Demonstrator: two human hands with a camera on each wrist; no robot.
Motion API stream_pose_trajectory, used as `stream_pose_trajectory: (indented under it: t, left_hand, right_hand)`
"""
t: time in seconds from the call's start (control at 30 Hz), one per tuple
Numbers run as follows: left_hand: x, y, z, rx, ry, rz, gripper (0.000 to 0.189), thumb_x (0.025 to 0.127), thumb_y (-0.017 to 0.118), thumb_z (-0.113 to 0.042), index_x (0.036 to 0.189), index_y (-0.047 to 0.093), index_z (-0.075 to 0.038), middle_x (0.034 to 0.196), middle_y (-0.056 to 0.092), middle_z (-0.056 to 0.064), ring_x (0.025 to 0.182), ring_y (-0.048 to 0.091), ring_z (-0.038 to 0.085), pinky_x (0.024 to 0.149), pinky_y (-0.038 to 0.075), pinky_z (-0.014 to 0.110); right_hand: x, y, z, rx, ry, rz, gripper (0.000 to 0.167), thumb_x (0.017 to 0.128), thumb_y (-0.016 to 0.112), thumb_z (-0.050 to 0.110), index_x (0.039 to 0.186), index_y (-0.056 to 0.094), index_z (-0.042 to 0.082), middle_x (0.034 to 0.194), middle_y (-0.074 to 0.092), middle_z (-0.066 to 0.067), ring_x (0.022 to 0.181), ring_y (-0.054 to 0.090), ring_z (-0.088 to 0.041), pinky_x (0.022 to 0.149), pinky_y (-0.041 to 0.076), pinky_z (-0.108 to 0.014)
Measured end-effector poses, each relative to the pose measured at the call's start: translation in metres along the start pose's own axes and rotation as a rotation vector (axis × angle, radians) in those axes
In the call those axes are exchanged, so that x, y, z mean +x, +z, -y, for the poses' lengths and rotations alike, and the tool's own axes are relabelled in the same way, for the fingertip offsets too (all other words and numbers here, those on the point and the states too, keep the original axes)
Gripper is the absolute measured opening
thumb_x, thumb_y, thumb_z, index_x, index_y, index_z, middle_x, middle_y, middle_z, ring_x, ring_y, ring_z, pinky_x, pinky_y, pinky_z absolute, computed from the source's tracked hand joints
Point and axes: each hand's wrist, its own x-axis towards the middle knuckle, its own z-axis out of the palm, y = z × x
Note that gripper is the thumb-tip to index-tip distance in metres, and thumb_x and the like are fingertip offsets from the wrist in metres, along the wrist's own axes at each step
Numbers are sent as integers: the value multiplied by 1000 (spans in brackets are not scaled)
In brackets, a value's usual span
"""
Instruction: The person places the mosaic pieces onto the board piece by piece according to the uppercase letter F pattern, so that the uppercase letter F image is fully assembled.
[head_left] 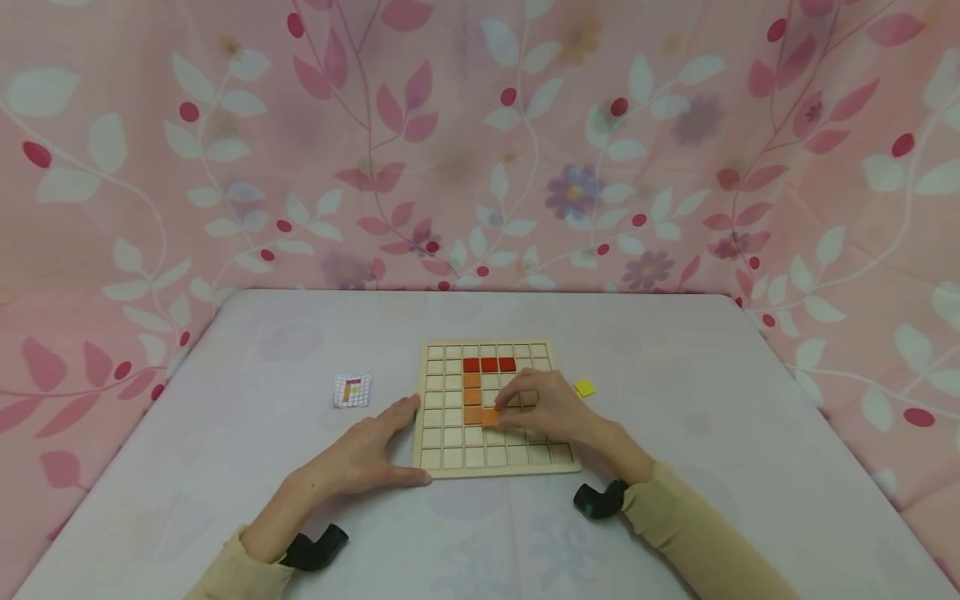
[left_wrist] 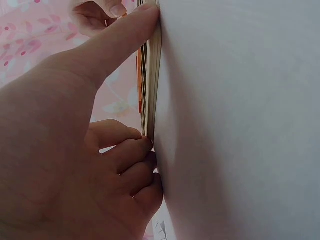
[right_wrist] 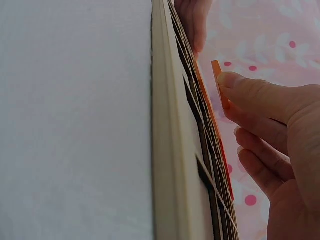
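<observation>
A wooden grid board [head_left: 498,476] lies on the table. Three red square tiles [head_left: 489,365] form a row near its far side, and below their left end runs a column of orange tiles [head_left: 472,397]. My right hand [head_left: 551,408] pinches another orange tile [right_wrist: 218,75] between thumb and index finger; the right wrist view has it tilted, just above the board surface. At the board's left side, my left hand [head_left: 356,458] is spread, thumb on the near left corner and fingertips touching the left edge.
Left of the board lies a small pattern card [head_left: 352,391] with a coloured shape on a grid. A yellow piece [head_left: 584,388] sits right of the board, beyond the right hand. Floral pink cloth [head_left: 480,167] hangs behind the white-covered table [head_left: 675,358].
</observation>
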Motion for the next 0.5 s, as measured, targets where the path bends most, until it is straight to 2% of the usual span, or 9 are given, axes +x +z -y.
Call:
stream_pose_trajectory:
  t: [0.23,0.5]
  left_hand:
    - [1,1,0,0,-4,3,115,72,83,-59,159,26,-10,164,28,8,152,24,29,120,27,50]
    - [0,0,0,-2,-1,-1,116,72,83,-60,159,26,-9,164,28,9,151,26,30,120,29,51]
  right_hand:
    - [6,10,7,2,27,51,17,78,87,26,92,78,21,89,73,14,93,62,-4,89,51,-34]
    - [7,18,10,-5,10,74,18,79,87,28,93,78,22,90,70,16,92,61,-7,85,47,-32]
